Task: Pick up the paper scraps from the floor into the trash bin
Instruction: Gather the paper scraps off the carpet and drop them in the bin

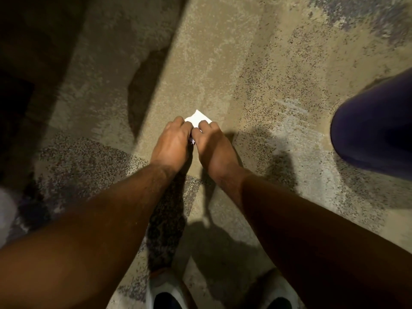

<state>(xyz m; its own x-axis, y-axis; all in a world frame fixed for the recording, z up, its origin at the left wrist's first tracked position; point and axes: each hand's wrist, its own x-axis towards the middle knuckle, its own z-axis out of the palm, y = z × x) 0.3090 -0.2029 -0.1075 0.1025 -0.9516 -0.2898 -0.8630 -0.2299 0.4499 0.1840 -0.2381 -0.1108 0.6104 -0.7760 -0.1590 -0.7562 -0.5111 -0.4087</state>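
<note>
A white paper scrap (pixel 198 118) lies on the speckled carpet at the centre of the view. Both my hands reach down to it side by side. My left hand (pixel 172 143) has its fingers curled over the scrap's left part. My right hand (pixel 210 143) has its fingers curled over the right part, thumb against the left hand. Only the scrap's far corner shows past my fingertips; the rest is hidden under my hands. A sliver of more paper (pixel 192 142) peeks out between my palms. No trash bin is in view.
A dark blue rounded object (pixel 374 128) stands at the right edge. Dark furniture or a wall (pixel 26 74) fills the left side in shadow. My two shoes (pixel 169 291) show at the bottom. Beige and grey patterned carpet (pixel 278 63) spreads ahead.
</note>
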